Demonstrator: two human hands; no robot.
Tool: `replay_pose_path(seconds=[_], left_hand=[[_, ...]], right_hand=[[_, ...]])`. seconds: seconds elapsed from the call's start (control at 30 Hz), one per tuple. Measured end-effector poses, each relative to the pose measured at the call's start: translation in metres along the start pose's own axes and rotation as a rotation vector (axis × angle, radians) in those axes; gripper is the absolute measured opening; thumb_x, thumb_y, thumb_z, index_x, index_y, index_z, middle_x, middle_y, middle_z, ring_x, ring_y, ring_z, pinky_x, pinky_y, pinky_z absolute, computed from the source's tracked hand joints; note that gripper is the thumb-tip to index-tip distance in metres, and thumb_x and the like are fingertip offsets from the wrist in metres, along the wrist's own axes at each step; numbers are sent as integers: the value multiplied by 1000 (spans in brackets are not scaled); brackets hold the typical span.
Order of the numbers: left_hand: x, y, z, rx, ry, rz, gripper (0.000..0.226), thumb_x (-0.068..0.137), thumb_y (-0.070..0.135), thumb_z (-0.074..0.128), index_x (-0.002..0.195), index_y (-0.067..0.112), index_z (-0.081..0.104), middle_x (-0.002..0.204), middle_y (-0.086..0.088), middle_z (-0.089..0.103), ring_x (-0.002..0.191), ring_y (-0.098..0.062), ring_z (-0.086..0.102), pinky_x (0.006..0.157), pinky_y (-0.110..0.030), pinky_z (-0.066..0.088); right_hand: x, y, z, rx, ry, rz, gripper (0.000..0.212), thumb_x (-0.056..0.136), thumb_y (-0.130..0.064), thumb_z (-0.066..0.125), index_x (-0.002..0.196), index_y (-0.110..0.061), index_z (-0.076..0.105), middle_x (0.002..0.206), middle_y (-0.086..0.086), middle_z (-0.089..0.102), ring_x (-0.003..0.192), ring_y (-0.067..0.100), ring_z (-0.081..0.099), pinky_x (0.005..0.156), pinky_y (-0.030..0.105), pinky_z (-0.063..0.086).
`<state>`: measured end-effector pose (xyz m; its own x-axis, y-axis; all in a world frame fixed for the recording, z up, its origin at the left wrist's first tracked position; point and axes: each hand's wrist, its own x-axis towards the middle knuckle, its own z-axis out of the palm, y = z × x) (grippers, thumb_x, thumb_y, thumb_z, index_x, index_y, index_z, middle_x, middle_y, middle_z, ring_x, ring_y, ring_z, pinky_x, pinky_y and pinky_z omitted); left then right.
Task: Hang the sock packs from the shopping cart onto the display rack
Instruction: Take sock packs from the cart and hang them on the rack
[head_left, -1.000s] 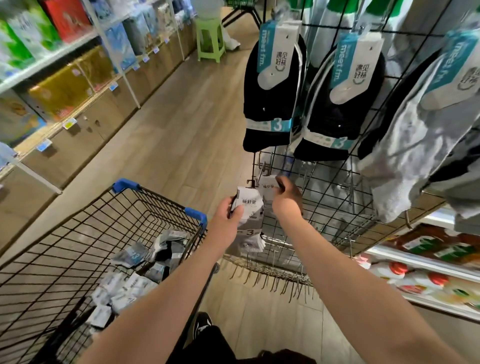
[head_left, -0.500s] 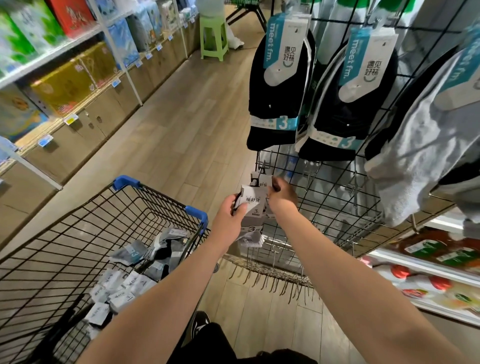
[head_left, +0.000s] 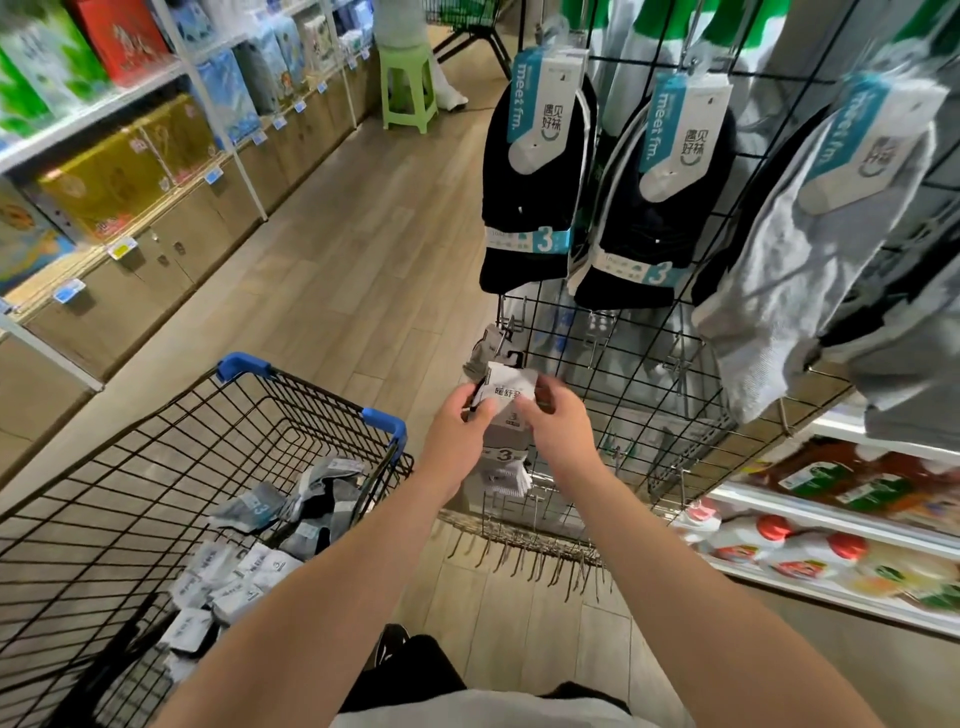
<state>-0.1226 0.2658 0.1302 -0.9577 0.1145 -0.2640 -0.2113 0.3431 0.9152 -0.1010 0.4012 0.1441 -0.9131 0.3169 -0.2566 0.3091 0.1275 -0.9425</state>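
From the head camera, both hands are up in front of the wire display rack (head_left: 613, 395), low down near its left edge. The left hand (head_left: 457, 431) pinches the left side of a white sock pack (head_left: 506, 410), and the right hand (head_left: 558, 431) pinches its right side, so each grip is pressed onto the pack. Two hands keep the card top flat and steady, which looks like the way to line up its little black hanger with a hook. The hanger at the top sits right by a metal hook (head_left: 506, 332) on the rack, but I cannot tell if it is on the hook yet. The pack hangs down between the hands with its socks at the bottom. Higher up, dark and grey sock packs (head_left: 535, 171) already hang from hooks, so this one likely goes in the row below. The shopping cart (head_left: 384, 421) stands just beside the rack on the left, close enough to reach. More sock packs (head_left: 244, 571) lie in a loose pile in its bottom, waiting to be hung.
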Motion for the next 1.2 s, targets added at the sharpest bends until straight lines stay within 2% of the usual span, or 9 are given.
replay_pose_path(seconds=[0.13,0.3,0.4,0.5,0.7,0.9,0.97,1.07,1.2], left_hand=[[0,7,-2,38,-12,10,47,105,29,54,151,25,45,147,6,54,124,-8,51,97,-25,40],[6,11,-5,103,-88,15,51,107,23,50,156,20,36,155,4,47,136,-10,45,98,-22,34],[14,9,-5,118,-121,7,48,108,21,47,155,21,38,141,12,51,122,-1,45,93,-11,36],[23,6,-3,117,-168,-4,40,108,23,47,148,25,46,137,13,55,117,-4,51,76,-10,38],[32,-4,-7,79,-157,-20,40,107,26,49,147,27,48,138,10,60,124,-9,53,94,-28,40],[48,-4,-14,55,-140,-41,43,107,22,48,149,26,46,145,7,56,132,-12,50,99,-30,39],[54,-3,-14,54,-144,-48,44,107,18,47,150,26,45,142,8,56,124,-10,52,94,-25,41],[65,-2,-13,62,-158,-57,50,106,15,46,153,29,39,138,10,56,92,2,55,68,-10,43],[80,0,-9,51,-159,-69,54,106,9,45,154,34,39,135,13,53,93,6,54,73,-14,42]], right_hand=[[12,-3,4,-28,132,7,35,100,-13,58,135,-19,59,111,-4,70,90,12,67,68,20,52],[35,-5,11,-126,159,76,35,102,-11,54,134,-26,59,119,5,71,89,23,64,52,21,48],[48,-9,14,-163,155,152,39,104,-12,51,140,-26,53,129,5,67,103,27,66,75,36,60],[54,-6,17,-148,173,185,40,104,-11,51,141,-24,53,133,6,65,110,29,65,80,37,58],[53,3,26,-111,194,107,37,102,-15,56,137,-28,58,127,-1,67,109,26,66,77,35,56],[68,-5,37,-111,225,116,35,102,-14,56,135,-23,60,130,-2,65,118,22,61,97,38,54],[73,-5,39,-123,250,132,33,102,-15,56,133,-24,60,129,-2,66,117,23,62,91,36,55],[82,-4,41,-105,299,171,29,101,-20,59,130,-24,61,125,-3,68,110,22,65,78,28,50],[89,2,46,-43,355,220,30,98,-29,64,127,-21,60,121,-2,66,101,20,63,76,29,49]])
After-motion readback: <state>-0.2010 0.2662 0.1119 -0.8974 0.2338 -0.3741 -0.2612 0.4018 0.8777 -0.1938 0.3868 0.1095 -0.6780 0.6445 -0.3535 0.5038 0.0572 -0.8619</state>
